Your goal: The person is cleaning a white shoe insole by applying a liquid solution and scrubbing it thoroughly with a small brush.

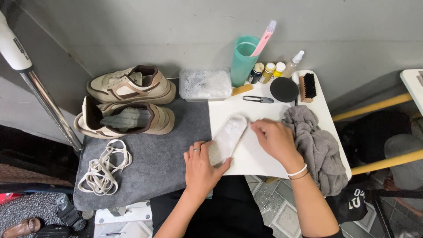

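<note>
A pale shoe insole (229, 135) lies slanted on the white table (264, 108). My left hand (202, 165) grips the insole's near end, thumb on one side and fingers on the other. To the right of the insole, my right hand (275, 139) rests palm down on the white surface with its fingertips close to the insole's far edge; whether it holds anything I cannot tell. A grey cloth (319, 147) is bunched just right of that hand.
Two beige-and-brown sneakers (130, 101) and loose white laces (105, 166) lie on a grey mat (163, 158). At the back stand a foamy clear tub (205, 83), a teal cup with a pink toothbrush (244, 57), small bottles (266, 71), snips (257, 99), a black lid (284, 89) and a brush (307, 87).
</note>
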